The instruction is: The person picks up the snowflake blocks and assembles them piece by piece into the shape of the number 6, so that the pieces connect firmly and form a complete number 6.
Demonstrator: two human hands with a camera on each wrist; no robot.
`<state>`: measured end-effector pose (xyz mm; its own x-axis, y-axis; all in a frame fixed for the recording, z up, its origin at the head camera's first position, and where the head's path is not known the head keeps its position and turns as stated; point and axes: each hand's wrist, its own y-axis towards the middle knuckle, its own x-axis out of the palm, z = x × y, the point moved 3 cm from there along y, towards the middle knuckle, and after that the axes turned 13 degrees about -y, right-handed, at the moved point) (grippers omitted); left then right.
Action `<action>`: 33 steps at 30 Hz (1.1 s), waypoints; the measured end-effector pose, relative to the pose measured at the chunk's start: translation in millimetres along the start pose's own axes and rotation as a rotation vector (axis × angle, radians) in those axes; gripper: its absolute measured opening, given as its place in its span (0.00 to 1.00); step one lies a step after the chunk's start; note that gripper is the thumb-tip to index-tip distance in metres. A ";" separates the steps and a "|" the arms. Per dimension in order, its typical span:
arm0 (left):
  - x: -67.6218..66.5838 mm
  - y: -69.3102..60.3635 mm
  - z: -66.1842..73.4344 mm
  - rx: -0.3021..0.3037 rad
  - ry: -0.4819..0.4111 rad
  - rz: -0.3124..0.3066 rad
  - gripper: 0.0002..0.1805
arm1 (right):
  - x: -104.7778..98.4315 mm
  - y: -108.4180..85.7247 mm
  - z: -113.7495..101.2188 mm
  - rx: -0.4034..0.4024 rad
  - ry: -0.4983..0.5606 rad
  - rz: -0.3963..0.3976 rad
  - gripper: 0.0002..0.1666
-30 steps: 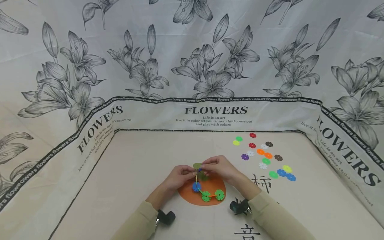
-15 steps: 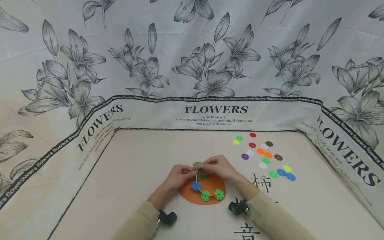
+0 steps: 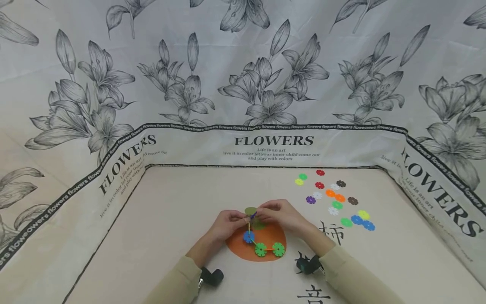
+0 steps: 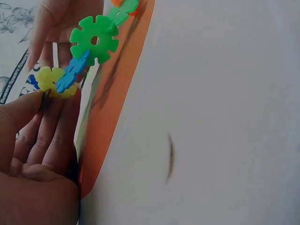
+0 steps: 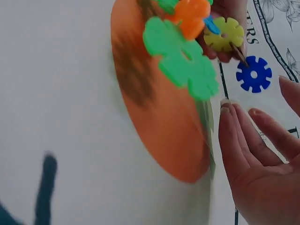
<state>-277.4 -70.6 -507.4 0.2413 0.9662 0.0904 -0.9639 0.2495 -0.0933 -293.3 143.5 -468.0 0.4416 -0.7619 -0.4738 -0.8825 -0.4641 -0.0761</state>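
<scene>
A chain of plastic snowflake discs hangs from my left hand (image 3: 225, 224), whose thumb and fingers pinch it near a yellow snowflake disc (image 4: 49, 77). Green discs (image 5: 180, 58), an orange disc (image 5: 193, 18) and a light blue disc (image 4: 72, 71) form the rest of the chain. A thin brown piece (image 5: 239, 54), seen edge-on, joins the yellow disc to a dark blue disc (image 5: 253, 74) at the end. My right hand (image 5: 258, 154) is beside that dark blue disc, thumb and fingers spread apart around it without visible contact. The chain is above an orange paper shape (image 3: 239, 249) with a green top.
Several loose snowflake discs lie at the back right, among them a purple disc (image 3: 310, 200), a red disc (image 3: 319, 185) and a blue disc (image 3: 368, 225). Large black characters (image 3: 331, 232) are on the tabletop. Fabric walls (image 3: 190, 147) printed with flowers enclose the back and sides.
My right fingers have parted slightly from the dark blue disc, which now shows more. My left hand and the chain have stayed almost still.
</scene>
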 end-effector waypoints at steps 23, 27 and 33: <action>1.2 -1.8 0.8 -0.042 -0.002 0.012 0.12 | -126.6 -24.5 69.1 0.314 -0.659 0.313 0.24; 1.8 -1.1 0.3 -0.040 -0.008 0.009 0.12 | -127.0 -22.8 70.9 0.318 -0.670 0.302 0.23; 2.3 -1.3 0.0 -0.047 -0.013 0.002 0.12 | -126.6 -23.0 71.7 0.318 -0.656 0.295 0.21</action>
<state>-275.6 -68.7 -507.1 0.2376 0.9659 0.1029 -0.9580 0.2505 -0.1398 -340.6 283.0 -469.2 0.0835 -0.3647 -0.9274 -0.9961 -0.0571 -0.0672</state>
